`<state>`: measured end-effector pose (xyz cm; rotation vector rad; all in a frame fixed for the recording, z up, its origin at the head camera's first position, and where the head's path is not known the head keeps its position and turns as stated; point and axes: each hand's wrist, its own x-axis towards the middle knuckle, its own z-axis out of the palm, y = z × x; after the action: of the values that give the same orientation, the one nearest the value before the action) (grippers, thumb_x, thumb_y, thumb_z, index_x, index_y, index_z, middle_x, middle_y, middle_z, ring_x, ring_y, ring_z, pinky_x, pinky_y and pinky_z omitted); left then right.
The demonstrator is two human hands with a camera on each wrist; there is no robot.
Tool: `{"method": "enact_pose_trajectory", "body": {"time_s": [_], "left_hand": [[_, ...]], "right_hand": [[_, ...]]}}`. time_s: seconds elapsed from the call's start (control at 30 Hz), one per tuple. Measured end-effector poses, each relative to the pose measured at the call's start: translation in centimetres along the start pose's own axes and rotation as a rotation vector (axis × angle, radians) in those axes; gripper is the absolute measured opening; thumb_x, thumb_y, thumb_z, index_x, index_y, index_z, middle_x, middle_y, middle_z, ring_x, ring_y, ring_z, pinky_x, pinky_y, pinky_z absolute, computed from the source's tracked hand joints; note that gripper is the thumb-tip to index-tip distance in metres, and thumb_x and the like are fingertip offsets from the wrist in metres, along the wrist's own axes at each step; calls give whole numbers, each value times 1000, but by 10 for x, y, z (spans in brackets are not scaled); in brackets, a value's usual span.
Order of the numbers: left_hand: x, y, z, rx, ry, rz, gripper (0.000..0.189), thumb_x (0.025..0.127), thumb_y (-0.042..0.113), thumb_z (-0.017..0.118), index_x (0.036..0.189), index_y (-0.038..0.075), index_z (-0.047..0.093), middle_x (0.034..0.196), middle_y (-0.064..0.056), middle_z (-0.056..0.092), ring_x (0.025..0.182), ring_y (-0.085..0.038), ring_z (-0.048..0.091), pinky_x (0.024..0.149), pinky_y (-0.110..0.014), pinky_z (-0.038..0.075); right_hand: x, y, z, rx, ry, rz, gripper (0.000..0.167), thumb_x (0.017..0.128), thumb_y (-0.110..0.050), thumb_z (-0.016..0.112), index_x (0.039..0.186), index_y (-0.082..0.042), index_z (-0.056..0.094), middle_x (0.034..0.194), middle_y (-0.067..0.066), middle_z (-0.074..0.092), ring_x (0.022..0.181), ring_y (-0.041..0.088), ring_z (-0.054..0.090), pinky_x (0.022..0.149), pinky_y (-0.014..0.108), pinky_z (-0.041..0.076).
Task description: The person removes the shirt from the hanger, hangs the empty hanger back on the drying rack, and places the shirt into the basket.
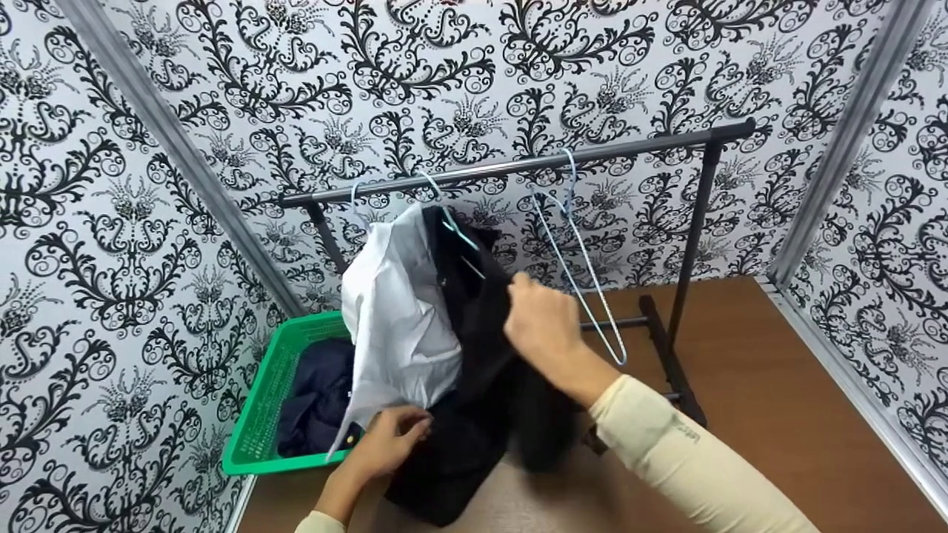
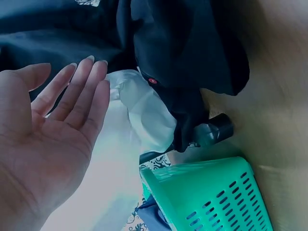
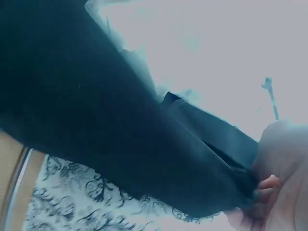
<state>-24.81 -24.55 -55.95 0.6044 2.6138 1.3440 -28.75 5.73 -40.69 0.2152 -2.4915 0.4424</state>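
A black shirt (image 1: 481, 355) hangs from a pale blue hanger (image 1: 461, 231) on the rack's bar. My right hand (image 1: 544, 318) grips its upper edge, and in the right wrist view the curled fingers (image 3: 260, 207) pinch the dark cloth. Beside it on the left, a white shirt (image 1: 400, 311) hangs on another hanger. My left hand (image 1: 389, 440) is low in front of both shirts. The left wrist view shows that hand's palm turned up and its fingers (image 2: 77, 98) loosely extended, holding nothing. Whether the left fingertips touch the black cloth is unclear.
The grey clothes rack (image 1: 511, 169) stands on a brown table (image 1: 748, 370). An unused hanger (image 1: 585, 266) dangles right of the shirts. Behind the white shirt, a green basket (image 1: 255, 414) contains dark navy clothing (image 1: 315, 400). Patterned walls enclose the back and sides.
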Motion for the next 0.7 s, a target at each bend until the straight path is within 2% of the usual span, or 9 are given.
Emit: {"method": "enact_pose_trajectory", "body": {"time_s": [0.2,0.37,0.47,0.7], "left_hand": [[1,4,5,17,38,3,18,106,18,65,110,3,75,105,-21,78,88,-3,70,82,-21,58],[3,6,6,63,55,36,20,105,16,67,112,-1,75,104,-14,79,89,0,67,83,-23,58],[4,7,5,103,49,55,21,105,19,66,112,2,76,106,-9,79,92,-1,67,85,-24,57],[4,14,2,125,34,54,19,106,23,66,112,10,77,109,-5,80,96,-5,70,88,-25,58]], "right_hand": [[8,36,9,158,179,18,24,107,-20,58,90,-4,62,65,16,66,58,42,67,52,54,52],[11,50,14,203,263,1,24,106,-19,61,86,-5,60,65,17,64,59,45,66,50,55,50],[12,54,15,220,280,-19,26,105,-17,61,84,-4,58,62,16,60,55,43,63,49,54,47],[12,58,13,250,284,-45,25,106,-16,61,84,-5,58,62,14,58,54,42,61,49,54,47]]}}
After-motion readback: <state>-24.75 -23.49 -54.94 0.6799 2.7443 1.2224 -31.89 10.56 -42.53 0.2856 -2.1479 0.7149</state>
